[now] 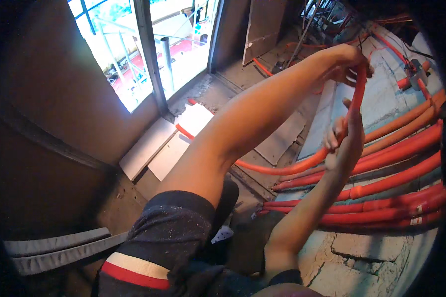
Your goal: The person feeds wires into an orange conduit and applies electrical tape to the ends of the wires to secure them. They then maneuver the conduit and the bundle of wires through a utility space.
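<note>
An orange-red flexible conduit (302, 166) curves up from the floor area, passes beneath my outstretched left arm and bends upward through both hands. My right hand (343, 141) is wrapped round it from below, thumb pointing up along the tube. Farther up, my left hand (349, 62) curls around the conduit close to its top, the wrist bent over; some of its fingers are hidden behind the tube. The hands are a short way apart, in front of the pale block wall. Where the conduit's upper end finishes is hard to make out.
Several thick red pipes (396, 171) run along the wall at the right. Above them a grey junction box (418, 74) joins more conduit. White boards (148, 153) lie on the floor. A tall window opening (183, 44) stands at the left, with grey padded strips (59, 250) below.
</note>
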The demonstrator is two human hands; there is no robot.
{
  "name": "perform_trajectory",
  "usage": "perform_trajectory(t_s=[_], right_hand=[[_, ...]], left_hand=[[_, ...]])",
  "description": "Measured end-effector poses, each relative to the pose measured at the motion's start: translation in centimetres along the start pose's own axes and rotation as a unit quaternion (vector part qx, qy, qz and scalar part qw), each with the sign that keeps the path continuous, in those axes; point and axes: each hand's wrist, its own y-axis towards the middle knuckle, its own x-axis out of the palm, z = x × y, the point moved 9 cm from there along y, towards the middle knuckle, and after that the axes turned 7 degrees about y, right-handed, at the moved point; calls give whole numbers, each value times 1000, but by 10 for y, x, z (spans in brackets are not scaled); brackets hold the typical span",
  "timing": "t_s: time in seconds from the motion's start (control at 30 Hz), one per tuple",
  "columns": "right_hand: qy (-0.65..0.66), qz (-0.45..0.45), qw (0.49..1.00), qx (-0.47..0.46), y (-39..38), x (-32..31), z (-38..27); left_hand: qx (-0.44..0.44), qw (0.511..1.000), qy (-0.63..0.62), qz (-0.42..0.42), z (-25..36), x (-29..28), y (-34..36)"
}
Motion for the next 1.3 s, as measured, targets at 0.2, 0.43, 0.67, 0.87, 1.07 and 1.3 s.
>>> perform_trajectory(t_s=[0.2,0.43,0.67,0.87,1.07,1.3], right_hand=[[-27,14,999,-34,-20,-18,-10],[88,-56,994,-13,-24,-21,10],[183,-37,982,-9,22,-23,10],[162,-114,976,-90,18,2,-8],[133,-54,987,-77,45,-58,20],[110,-51,984,-135,18,-43,14]], left_hand=[[-15,998,-39,-49,11,6,88],[-27,996,47,-75,3,-1,39],[-10,981,191,-39,2,28,23],[12,978,198,-58,27,3,22],[47,981,172,-73,4,10,23],[65,978,180,-79,0,27,11]])
